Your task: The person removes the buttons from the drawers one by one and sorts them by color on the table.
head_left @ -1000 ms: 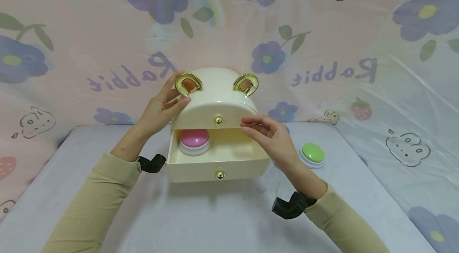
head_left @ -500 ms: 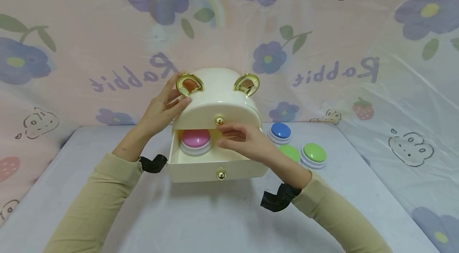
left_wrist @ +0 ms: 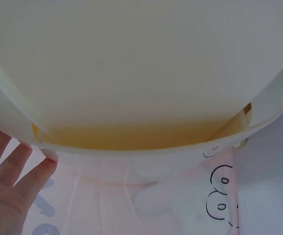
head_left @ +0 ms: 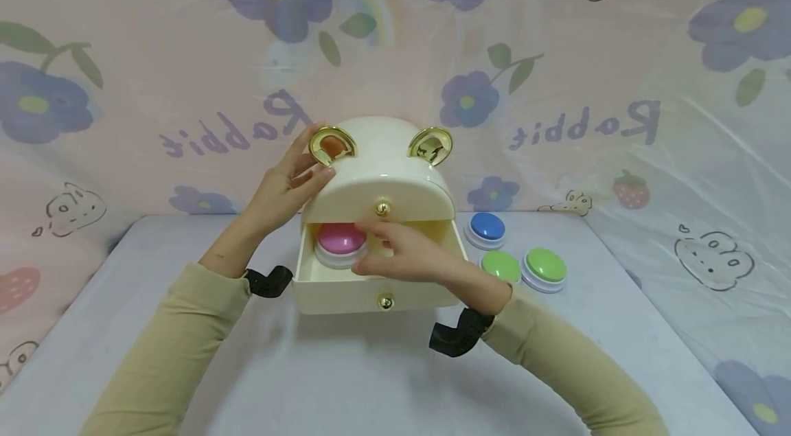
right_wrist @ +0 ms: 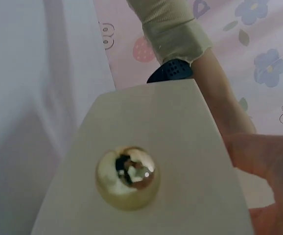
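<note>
A cream storage box (head_left: 386, 161) with gold ears stands on the table, its lower drawer (head_left: 346, 297) pulled out. My left hand (head_left: 281, 196) rests against the box's upper left side, fingers by the left ear (head_left: 334, 145) and thumb lower down. The left wrist view shows those fingers fairly straight at the box's edge. Inside the drawer, at its left, sits a pink push button (head_left: 342, 238) on a white base. My right hand (head_left: 404, 254) reaches over the drawer, thumb and fingers parted at the button's right side. Whether they press on it I cannot tell.
Right of the box stand a blue push button (head_left: 487, 226) and two green ones, the nearer green button (head_left: 501, 265) partly beside my right forearm. A gold knob (right_wrist: 128, 177) juts from the drawer front. Patterned cloth (head_left: 383, 65) hangs behind the table.
My right hand has moved left from the box's right side, across the drawer, to the pink button. The blue and nearer green buttons came into view. My left hand keeps its place.
</note>
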{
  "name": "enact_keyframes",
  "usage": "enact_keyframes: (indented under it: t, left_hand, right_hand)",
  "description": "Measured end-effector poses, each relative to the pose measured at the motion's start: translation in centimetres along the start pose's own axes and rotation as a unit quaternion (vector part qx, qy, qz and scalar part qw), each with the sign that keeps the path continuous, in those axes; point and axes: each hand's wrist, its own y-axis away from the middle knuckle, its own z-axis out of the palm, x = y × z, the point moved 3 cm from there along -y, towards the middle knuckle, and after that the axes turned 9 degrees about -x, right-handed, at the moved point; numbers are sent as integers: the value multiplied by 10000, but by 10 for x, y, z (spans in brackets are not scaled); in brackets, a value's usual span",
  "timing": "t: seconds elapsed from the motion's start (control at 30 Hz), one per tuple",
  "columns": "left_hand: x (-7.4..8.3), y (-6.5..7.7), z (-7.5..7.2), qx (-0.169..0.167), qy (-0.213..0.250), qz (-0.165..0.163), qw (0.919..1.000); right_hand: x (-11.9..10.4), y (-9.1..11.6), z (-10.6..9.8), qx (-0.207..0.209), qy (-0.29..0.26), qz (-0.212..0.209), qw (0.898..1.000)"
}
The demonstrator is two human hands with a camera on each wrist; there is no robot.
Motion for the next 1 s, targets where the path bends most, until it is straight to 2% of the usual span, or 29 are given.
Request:
enact_keyframes:
  t: [0.17,0.4,0.73,1.0]
  left_hand:
    - [0,0,0,-7,21,-24,10000]
    - [-1,-1,1,-11,109,-4,9999]
    - [0,0,1,23,141,-12,9999]
    - [-2,0,1,31,156,2,9999]
  right_hand:
    - [-6,-12,8,-202,313,24,9993]
    - [-8,-25,16,-152,463,-118,9987]
    - [-6,-38,19,-620,-12,-138,9980]
    - [-6,-38,20,-399,-37,167,9991]
